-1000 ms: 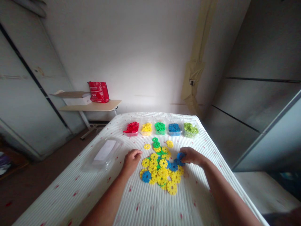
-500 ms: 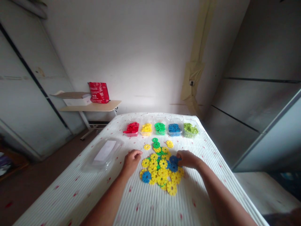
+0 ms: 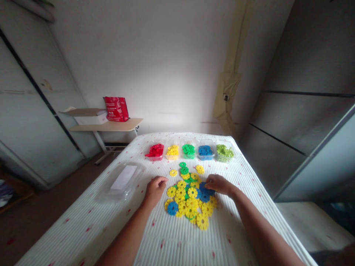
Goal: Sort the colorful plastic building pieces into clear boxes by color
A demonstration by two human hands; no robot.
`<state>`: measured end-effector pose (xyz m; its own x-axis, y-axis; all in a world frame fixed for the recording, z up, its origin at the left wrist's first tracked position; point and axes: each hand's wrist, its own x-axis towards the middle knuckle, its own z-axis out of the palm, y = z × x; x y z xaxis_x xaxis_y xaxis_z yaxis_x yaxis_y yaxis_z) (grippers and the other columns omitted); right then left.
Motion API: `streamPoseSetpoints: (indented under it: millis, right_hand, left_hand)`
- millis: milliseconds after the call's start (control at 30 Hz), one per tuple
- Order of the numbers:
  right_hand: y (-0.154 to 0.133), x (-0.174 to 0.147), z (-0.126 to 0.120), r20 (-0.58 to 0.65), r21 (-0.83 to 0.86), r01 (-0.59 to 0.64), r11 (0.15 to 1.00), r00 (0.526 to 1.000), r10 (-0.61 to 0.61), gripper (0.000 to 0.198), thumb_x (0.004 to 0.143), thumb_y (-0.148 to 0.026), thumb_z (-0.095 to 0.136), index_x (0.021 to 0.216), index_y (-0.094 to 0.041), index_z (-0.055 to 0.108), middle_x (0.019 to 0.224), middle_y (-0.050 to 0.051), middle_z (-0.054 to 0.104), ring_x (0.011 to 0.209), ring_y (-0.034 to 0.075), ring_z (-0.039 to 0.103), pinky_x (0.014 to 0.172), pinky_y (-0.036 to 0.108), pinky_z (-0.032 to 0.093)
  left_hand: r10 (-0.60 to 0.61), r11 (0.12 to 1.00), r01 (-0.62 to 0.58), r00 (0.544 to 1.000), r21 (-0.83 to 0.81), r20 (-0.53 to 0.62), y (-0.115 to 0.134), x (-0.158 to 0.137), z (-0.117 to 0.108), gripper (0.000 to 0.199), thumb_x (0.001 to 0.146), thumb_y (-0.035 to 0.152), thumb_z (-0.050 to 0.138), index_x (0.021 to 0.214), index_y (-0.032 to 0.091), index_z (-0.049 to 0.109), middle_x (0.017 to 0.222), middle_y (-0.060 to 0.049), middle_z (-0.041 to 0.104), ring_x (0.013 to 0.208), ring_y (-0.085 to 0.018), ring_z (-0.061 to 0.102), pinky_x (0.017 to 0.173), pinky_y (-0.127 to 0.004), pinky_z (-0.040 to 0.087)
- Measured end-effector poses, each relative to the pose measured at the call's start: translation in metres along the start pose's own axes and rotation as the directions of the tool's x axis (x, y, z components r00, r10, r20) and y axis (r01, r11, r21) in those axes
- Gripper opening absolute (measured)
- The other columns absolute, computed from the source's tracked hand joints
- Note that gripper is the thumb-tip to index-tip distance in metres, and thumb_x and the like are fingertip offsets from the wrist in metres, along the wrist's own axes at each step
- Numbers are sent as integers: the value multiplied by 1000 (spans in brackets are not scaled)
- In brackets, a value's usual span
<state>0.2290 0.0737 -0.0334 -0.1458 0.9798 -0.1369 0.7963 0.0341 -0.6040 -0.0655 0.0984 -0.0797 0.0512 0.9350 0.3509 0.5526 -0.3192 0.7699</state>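
A loose pile of notched plastic discs, yellow (image 3: 191, 211), green (image 3: 184, 170) and blue (image 3: 172, 208), lies in the middle of the table. At the pile's right side, my right hand (image 3: 219, 184) has its fingers closed on a blue notched disc (image 3: 203, 187), with other blue discs under and around it. Left of the pile, my left hand (image 3: 155, 189) rests near the cloth, its fingers curled together; nothing shows in them.
Behind the pile stands a row of clear tubs holding red (image 3: 155, 151), yellow (image 3: 173, 150), green (image 3: 189, 150), blue (image 3: 205, 151) and light green pieces (image 3: 224, 151). A clear plastic lid (image 3: 116, 194) with a white label lies at left. A red bag (image 3: 117, 109) is on a side table (image 3: 122, 125).
My right hand has shifted slightly left and up over the blue discs at the pile's right side. My left hand has stayed in place.
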Motion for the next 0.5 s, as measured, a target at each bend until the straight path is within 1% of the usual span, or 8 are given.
streamPoseSetpoints:
  millis: [100, 167, 200, 300, 400, 433, 500]
  right_hand:
    - [-1, 3, 7, -75, -106, -2, 994, 997, -6, 14, 64, -30, 58, 67, -16, 62, 67, 2, 62, 61, 13, 53, 50, 22, 32]
    - [-2, 4, 10, -92, -121, 9, 993, 996, -20, 10, 62, -26, 58, 64, -16, 60, 64, 1, 60, 59, 12, 51, 49, 21, 30]
    - [-2, 4, 10, -89, -101, 23, 995, 996, -32, 8, 62, -24, 58, 62, -16, 59, 62, 0, 59, 58, 11, 50, 48, 21, 29]
    - [-3, 2, 5, -56, 50, 65, 997, 997, -62, 6, 60, -21, 59, 59, -16, 56, 59, -1, 57, 55, 9, 48, 46, 19, 30]
    - [-3, 6, -9, -49, 241, 49, 969, 998, -38, 8, 60, -22, 59, 62, -16, 55, 52, -3, 54, 46, 7, 46, 42, 18, 30]
    - [-4, 9, -16, -73, 286, 35, 957, 997, -15, 8, 61, -22, 58, 64, -15, 55, 50, -4, 54, 44, 7, 45, 41, 18, 30]
    - [-9, 22, -32, -177, 322, 21, 946, 984, 38, 9, 63, -22, 58, 67, -15, 56, 47, -4, 53, 40, 7, 44, 39, 18, 30]
  left_hand:
    - [-4, 1000, 4, 1000, 10, 2, 0, 0, 0, 20, 69, 20, 46, 76, 16, 64, 75, -3, 67, 71, -15, 61, 68, -25, 48]
    - [0, 1000, 0, 1000, 11, 1, 1, 0, -1, 20, 70, 20, 46, 76, 16, 64, 76, -3, 67, 71, -15, 61, 69, -25, 48]
    - [2, 1000, -2, 1000, 10, 0, 2, 0, -1, 19, 70, 20, 46, 76, 16, 64, 76, -3, 67, 71, -15, 61, 69, -25, 48]
    - [0, 1000, 0, 1000, 9, -2, 4, 0, -2, 18, 70, 19, 47, 75, 16, 64, 76, -3, 67, 73, -15, 61, 70, -26, 48]
    - [-8, 1000, 8, 1000, 7, 3, 5, -1, -2, 19, 70, 18, 46, 76, 16, 64, 77, -3, 67, 74, -15, 61, 71, -26, 48]
    - [-10, 1000, 10, 1000, 5, 4, 6, -1, -2, 19, 70, 18, 46, 76, 16, 64, 77, -3, 67, 73, -15, 61, 71, -26, 48]
    - [-14, 1000, 14, 1000, -4, 4, 6, -1, -2, 19, 70, 18, 46, 76, 16, 64, 77, -3, 67, 73, -15, 60, 71, -26, 48]
